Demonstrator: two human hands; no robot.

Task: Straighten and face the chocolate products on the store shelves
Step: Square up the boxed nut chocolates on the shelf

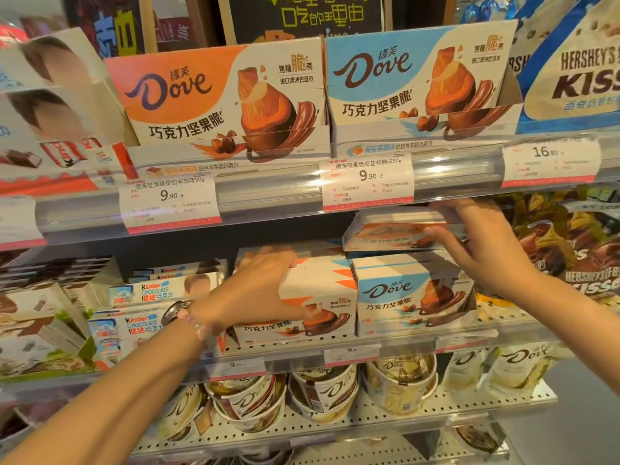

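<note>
Facing is mid-way: the left hand [268, 283] grips the orange-and-white cardboard Dove box [318, 297]; at 2 o'clock, the right hand [483, 243] pinches a flat orange Dove carton [392, 231], not yet seated.

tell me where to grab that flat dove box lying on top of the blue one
Take the flat Dove box by its two short ends, coming in from the front. It lies flat on the blue Dove box with little room under the upper shelf. The right hand already grips its right end.
</note>
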